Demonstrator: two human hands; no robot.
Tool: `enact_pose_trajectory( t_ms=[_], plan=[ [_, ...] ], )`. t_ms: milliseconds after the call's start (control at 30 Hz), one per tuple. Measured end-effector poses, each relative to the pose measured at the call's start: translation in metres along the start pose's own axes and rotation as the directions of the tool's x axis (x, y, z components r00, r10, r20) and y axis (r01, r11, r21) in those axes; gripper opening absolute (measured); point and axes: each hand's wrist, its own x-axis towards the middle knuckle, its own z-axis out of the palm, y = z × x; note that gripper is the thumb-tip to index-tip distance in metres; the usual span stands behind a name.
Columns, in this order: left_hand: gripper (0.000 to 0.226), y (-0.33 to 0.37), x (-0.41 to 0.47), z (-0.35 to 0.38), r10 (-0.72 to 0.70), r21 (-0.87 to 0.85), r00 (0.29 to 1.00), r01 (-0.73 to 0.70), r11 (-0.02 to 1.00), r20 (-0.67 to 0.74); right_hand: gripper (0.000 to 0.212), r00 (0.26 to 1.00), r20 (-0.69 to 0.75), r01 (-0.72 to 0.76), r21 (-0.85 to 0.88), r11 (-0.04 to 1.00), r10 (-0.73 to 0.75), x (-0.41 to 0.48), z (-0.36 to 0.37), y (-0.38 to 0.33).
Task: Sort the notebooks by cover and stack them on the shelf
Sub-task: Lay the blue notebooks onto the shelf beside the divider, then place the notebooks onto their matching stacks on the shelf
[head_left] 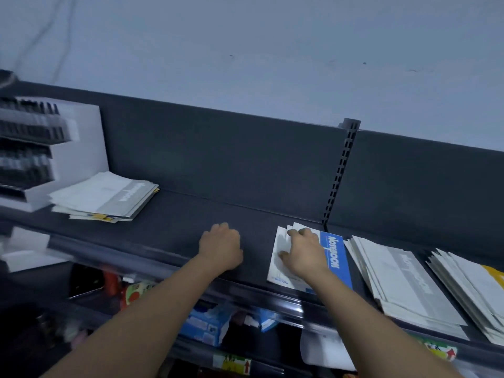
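Note:
A dark shelf [191, 214] holds several notebook stacks. My right hand [302, 255] lies on top of the blue-and-white notebook stack [336, 257] in the middle, fingers spread and lightly bent over its white left part. My left hand [221, 246] rests on the bare shelf left of that stack with its fingers curled under, holding nothing. A grey-covered stack [109, 197] lies at the far left. Another grey stack [403, 279] sits right of the blue one. A stack showing a yellow cover [485, 290] lies at the right edge.
A white display stand [54, 148] with dark pens stands at the left end of the shelf. A slotted upright post [341, 170] divides the back panel. Below the shelf edge are blue boxes [204, 323] and other goods on a lower shelf.

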Motion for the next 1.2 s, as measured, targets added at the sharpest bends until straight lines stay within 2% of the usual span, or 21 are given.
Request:
enact_pose_trajectory(
  t_ms=[167, 333, 633, 767, 900, 1067, 1200],
  plan=[
    [0.038, -0.060, -0.015, -0.012, -0.121, 0.079, 0.990, 0.126, 0.989, -0.068, 0.051, 0.985, 0.009, 0.173, -0.013, 0.985, -0.173, 0.007, 0.007, -0.063],
    [0.038, -0.121, -0.024, -0.022, -0.212, 0.110, 0.973, 0.221, 0.969, -0.092, 0.044, 0.939, 0.037, 0.343, -0.008, 0.939, -0.342, 0.016, 0.021, -0.122],
    [0.032, -0.240, -0.007, -0.032, -0.306, 0.150, 0.938, 0.330, 0.932, -0.163, 0.043, 0.899, 0.073, 0.430, 0.030, 0.902, -0.431, 0.048, 0.055, -0.239],
    [0.030, -0.293, 0.007, -0.037, -0.320, 0.167, 0.935, 0.343, 0.924, -0.153, 0.043, 0.897, 0.090, 0.430, 0.060, 0.901, -0.434, 0.066, 0.070, -0.288],
    [0.038, -0.336, 0.024, -0.038, -0.306, 0.156, 0.945, 0.321, 0.934, -0.111, 0.039, 0.904, 0.122, 0.399, 0.098, 0.911, -0.409, 0.085, 0.084, -0.325],
    [0.045, -0.361, 0.044, -0.026, -0.336, 0.144, 0.942, 0.336, 0.931, -0.024, 0.046, 0.937, 0.194, 0.258, 0.181, 0.949, -0.291, 0.103, 0.101, -0.346],
    [0.037, -0.362, 0.058, -0.024, -0.322, 0.108, 0.946, 0.324, 0.940, -0.036, 0.034, 0.946, 0.247, 0.122, 0.332, 0.935, -0.212, 0.116, 0.107, -0.352]
  ],
)
